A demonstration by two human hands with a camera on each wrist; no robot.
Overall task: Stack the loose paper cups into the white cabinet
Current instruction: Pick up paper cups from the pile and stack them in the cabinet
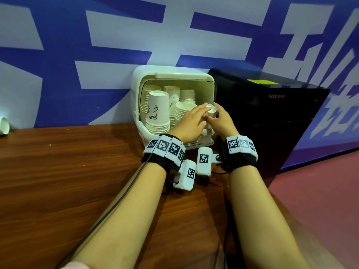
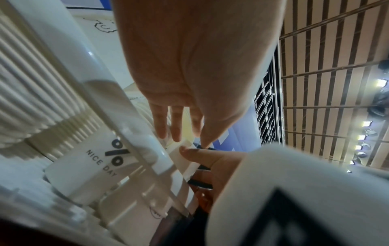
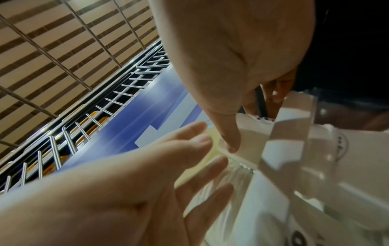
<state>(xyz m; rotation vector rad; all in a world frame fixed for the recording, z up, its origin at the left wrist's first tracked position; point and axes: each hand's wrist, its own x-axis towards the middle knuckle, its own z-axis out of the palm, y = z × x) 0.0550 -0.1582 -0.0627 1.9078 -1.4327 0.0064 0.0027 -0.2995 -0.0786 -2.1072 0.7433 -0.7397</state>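
Head view: black appliance (image 1: 272, 113) beside cabinet (image 1: 139, 78).

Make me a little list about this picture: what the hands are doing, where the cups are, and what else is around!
left hand: fingers straight, reaching to a cup
right hand: grips the cup at the cabinet's mouth
cabinet: white, open, on the table
inside: several cup stacks; the front stack has a cartoon animal on it
stray cup: on its side, far left by the wall
black appliance: right of the cabinet
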